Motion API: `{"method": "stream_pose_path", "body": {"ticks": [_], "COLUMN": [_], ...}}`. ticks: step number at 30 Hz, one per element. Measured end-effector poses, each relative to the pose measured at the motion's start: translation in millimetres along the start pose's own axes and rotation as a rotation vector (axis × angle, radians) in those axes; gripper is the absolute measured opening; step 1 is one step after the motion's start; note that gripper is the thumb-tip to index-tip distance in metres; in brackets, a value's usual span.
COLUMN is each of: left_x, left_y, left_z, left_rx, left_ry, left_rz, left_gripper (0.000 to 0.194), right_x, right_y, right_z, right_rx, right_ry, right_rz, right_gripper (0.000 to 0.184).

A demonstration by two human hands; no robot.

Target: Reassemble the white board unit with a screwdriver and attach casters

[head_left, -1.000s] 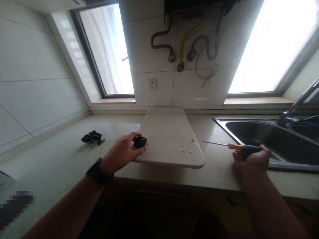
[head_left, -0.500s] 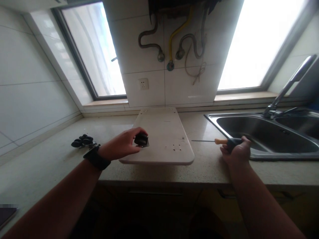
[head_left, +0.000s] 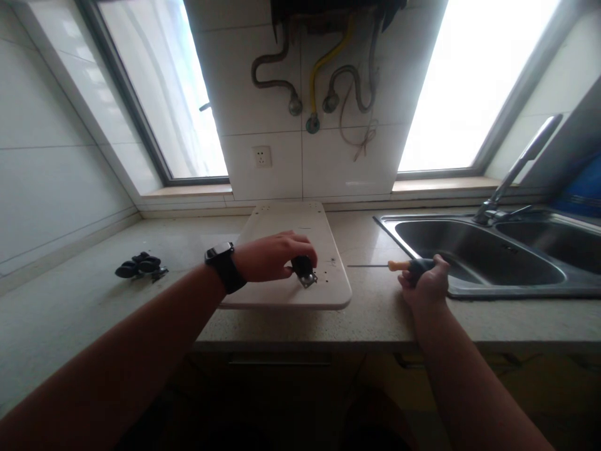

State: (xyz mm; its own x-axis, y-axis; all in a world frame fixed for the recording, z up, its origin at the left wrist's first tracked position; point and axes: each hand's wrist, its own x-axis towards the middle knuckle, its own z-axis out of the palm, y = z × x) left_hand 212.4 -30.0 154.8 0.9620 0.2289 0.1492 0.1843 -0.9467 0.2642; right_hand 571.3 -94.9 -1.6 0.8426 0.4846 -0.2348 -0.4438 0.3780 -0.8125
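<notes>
My left hand (head_left: 282,255), with a watch on its wrist, grips a black caster wheel (head_left: 303,266). The caster's metal mounting plate (head_left: 308,280) points down, close to the screw holes at the near right corner of the white board (head_left: 267,294). I cannot tell whether the plate touches the board. My right hand (head_left: 427,283) is closed round the dark and orange handle of a screwdriver (head_left: 398,265), whose thin shaft points left toward the board's right edge. More black casters (head_left: 138,265) lie in a cluster on the counter to the left.
The board lies on a pale stone countertop (head_left: 300,326). A steel double sink (head_left: 460,250) with a faucet (head_left: 516,169) is at the right. On the tiled wall are a socket (head_left: 261,156) and hanging pipes (head_left: 312,81). A blue object (head_left: 580,185) stands far right.
My left hand has carried the caster rightward, from the board's left part to its near right corner, with the plate turned downward. My right hand still holds the screwdriver. The view has shifted slightly.
</notes>
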Motion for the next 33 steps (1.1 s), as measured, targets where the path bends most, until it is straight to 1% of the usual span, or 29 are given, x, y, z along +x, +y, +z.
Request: {"method": "stream_pose_path", "body": {"ticks": [2, 5, 7, 10, 12, 17, 23, 27, 33], "left_x": [6, 7, 3, -7, -13, -22, -21, -19, -17], "left_y": [-2, -4, -3, 0, 2, 8, 12, 13, 10], "left_z": [1.8, 5.7, 8.6, 12.8, 16.0, 26.3, 35.9, 42.2, 46.6], "left_rx": [0.020, 0.027, 0.012, -0.045, -0.109, -0.313, -0.448, -0.466, -0.567], "left_ry": [0.005, 0.030, 0.051, 0.053, 0.047, 0.097, 0.180, 0.258, 0.295], "left_rz": [0.020, 0.009, -0.025, -0.106, -0.150, -0.256, -0.414, -0.438, -0.474], "left_gripper": [0.042, 0.042, 0.049, 0.064, 0.068, 0.059, 0.052, 0.047, 0.046], "right_x": [-1, -3, -4, -3, -2, 0, 2, 3, 2], "right_y": [-1, -2, -2, -2, -2, 0, 1, 1, 1], "right_z": [0, 1, 1, 1, 1, 0, -1, -1, 0], "right_rx": [0.007, 0.017, 0.025, 0.026, 0.023, 0.015, -0.001, -0.012, -0.023], "right_ry": [0.012, 0.026, 0.028, 0.016, 0.012, 0.007, 0.017, 0.016, -0.002], "right_rz": [0.004, 0.013, 0.011, 0.018, 0.023, 0.018, 0.017, 0.012, -0.005], "right_gripper": [0.025, 0.024, 0.023, 0.023, 0.025, 0.025, 0.026, 0.025, 0.023]}}
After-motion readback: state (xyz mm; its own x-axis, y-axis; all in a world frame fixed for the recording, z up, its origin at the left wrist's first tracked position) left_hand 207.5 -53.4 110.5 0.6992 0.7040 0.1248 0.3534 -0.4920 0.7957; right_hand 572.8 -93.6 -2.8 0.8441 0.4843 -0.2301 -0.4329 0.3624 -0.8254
